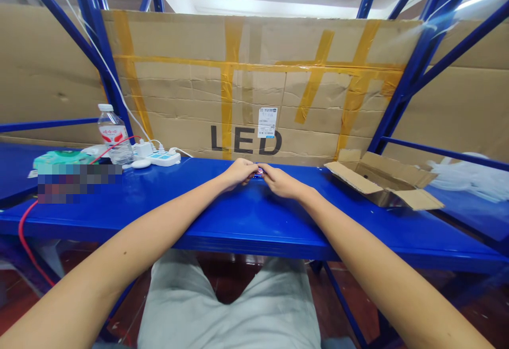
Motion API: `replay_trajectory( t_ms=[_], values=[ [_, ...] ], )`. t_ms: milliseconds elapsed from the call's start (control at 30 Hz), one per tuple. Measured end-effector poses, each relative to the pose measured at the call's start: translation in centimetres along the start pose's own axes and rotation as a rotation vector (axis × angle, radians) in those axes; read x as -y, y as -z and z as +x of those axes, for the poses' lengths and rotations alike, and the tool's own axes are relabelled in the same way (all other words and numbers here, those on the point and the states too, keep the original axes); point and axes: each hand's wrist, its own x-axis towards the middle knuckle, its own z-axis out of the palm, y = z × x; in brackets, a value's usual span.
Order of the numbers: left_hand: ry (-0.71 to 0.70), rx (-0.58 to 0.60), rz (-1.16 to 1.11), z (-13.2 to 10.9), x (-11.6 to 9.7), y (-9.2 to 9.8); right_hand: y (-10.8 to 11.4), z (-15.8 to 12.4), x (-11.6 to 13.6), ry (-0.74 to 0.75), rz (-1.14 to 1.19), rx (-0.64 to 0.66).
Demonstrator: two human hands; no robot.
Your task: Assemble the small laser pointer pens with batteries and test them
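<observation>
Both my arms stretch forward over the blue tabletop (254, 216), and the hands meet near its far edge. Between them is a small shiny object (259, 172) with pinkish and dark tones, mostly covered by fingers, so its kind is unclear. My left hand (239, 173) is closed with its fingertips on the object's left side. From the right, my right hand (279, 179) grips the other side, thumb and fingers curled in. The object is at or just above the table surface; I cannot tell which.
An opened cardboard box (382, 179) lies on the right, with clear plastic wrap (473, 176) beyond it. On the left are a water bottle (115, 136), a white power strip (164, 157), a green packet (66, 159) and a red cable (24, 227). Taped cardboard (186, 99) stands behind.
</observation>
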Motion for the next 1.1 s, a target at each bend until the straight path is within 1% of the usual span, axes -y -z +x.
replay_trajectory(
  t_ms=[167,400,600,700,800,933,1000,1100],
  values=[
    [-0.004,0.006,0.008,0.0,-0.1,0.1,-0.1,0.0,0.1,-0.017,-0.041,-0.044],
    [-0.036,0.028,0.054,0.0,0.2,0.1,0.2,-0.3,1.2,-0.025,-0.225,-0.005],
    [-0.044,0.066,0.023,-0.1,0.2,0.0,0.2,-0.3,1.5,-0.054,-0.361,-0.008],
    [-0.033,0.064,0.017,-0.3,-0.2,-0.1,0.2,-0.1,1.2,-0.049,-0.317,-0.042],
    [-0.024,0.072,0.016,-0.5,-0.9,0.0,0.2,0.1,0.5,-0.063,-0.246,-0.104],
    [0.074,0.124,-0.074,-0.8,-1.7,-0.1,0.1,0.3,-0.2,-0.102,-0.199,-0.159],
    [0.106,0.104,-0.100,-0.8,-1.7,-0.4,0.0,0.3,-0.2,-0.103,-0.177,-0.180],
    [0.098,0.066,-0.068,-0.7,-1.4,-0.9,-0.2,0.4,0.2,-0.114,-0.136,-0.198]
  ],
)
